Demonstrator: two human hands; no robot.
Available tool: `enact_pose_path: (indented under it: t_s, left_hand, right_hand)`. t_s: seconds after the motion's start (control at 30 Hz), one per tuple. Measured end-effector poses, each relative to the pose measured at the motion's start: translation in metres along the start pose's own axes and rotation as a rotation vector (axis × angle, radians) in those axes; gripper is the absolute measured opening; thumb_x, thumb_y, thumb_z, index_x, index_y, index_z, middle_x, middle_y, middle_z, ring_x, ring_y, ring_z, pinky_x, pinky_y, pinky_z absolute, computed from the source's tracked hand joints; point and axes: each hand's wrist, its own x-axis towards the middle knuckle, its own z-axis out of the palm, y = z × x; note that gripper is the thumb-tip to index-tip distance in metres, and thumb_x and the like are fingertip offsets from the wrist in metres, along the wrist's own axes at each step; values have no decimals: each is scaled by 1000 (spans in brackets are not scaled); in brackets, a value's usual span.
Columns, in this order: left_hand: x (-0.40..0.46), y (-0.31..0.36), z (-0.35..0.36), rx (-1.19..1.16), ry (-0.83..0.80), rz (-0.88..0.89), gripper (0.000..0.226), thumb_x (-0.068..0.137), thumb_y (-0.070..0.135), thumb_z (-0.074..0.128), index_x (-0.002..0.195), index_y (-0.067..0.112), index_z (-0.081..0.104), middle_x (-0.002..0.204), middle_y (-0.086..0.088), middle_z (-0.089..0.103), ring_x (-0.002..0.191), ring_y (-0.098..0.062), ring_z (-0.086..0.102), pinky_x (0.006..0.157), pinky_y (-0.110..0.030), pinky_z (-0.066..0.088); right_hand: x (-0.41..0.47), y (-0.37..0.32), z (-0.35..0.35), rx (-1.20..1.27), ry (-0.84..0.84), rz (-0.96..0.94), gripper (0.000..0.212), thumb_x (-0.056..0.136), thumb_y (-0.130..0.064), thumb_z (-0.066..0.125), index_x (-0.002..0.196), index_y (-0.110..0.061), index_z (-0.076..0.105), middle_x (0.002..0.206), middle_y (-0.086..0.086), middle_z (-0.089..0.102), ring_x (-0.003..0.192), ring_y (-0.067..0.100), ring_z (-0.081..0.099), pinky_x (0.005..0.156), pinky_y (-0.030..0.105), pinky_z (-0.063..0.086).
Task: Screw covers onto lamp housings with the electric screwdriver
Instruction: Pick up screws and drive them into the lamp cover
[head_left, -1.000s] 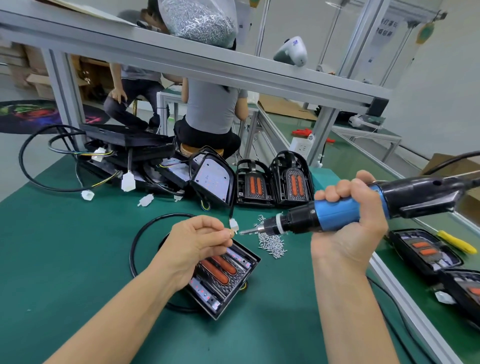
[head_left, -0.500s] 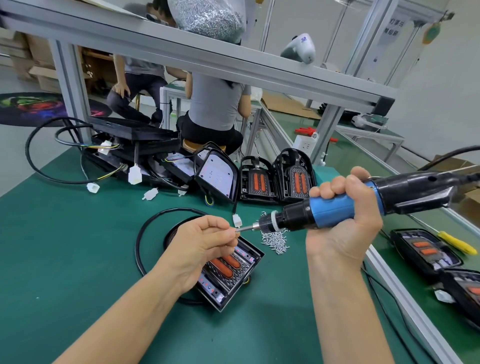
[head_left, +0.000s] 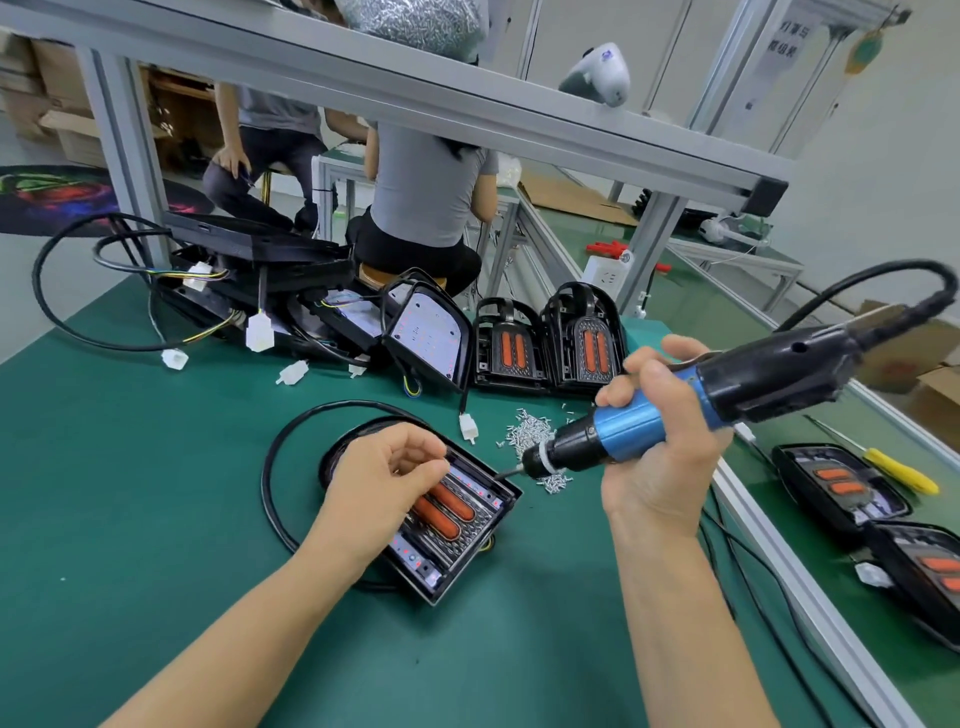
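A black lamp housing (head_left: 457, 540) with two orange lenses lies flat on the green mat (head_left: 130, 467) in the middle. My left hand (head_left: 379, 483) rests on its left part, fingers curled, fingertips at its upper edge; whether they hold a screw I cannot tell. My right hand (head_left: 660, 447) grips the blue and black electric screwdriver (head_left: 649, 421), tilted down to the left. Its bit tip (head_left: 501, 474) touches the housing's upper right edge. A pile of small silver screws (head_left: 530, 434) lies just beyond the housing.
Two upright housings (head_left: 545, 343) and a heap of black lamp parts with cables (head_left: 249, 291) stand behind. More housings (head_left: 841, 493) and a yellow screwdriver (head_left: 898, 470) lie right of the aluminium rail (head_left: 779, 587). A black cable (head_left: 280, 467) loops around the housing. People sit beyond the frame.
The screwdriver has come down and left, from level in the air to its bit on the housing's edge. My left hand has dropped from the bit tip onto the housing.
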Motion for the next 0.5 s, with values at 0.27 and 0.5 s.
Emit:
enact_pose_path:
  t_s: [0.27, 0.5]
  left_hand:
    - [-3, -6, 10, 154, -41, 72, 22, 87, -5, 60, 79, 15, 64, 73, -11, 64, 51, -19, 67, 45, -30, 54]
    - [-5, -8, 17, 350, -72, 141, 27, 87, -1, 58, 78, 24, 61, 63, 8, 63, 51, -19, 67, 54, -41, 56]
  right_hand:
    - [-2, 13, -11, -58, 53, 25, 26, 73, 1, 61, 69, -24, 64, 75, 6, 49, 48, 16, 51, 53, 26, 44]
    - [-5, 20, -12, -131, 29, 20, 24, 75, -1, 61, 73, -25, 63, 58, -6, 54, 51, 19, 50, 55, 28, 43]
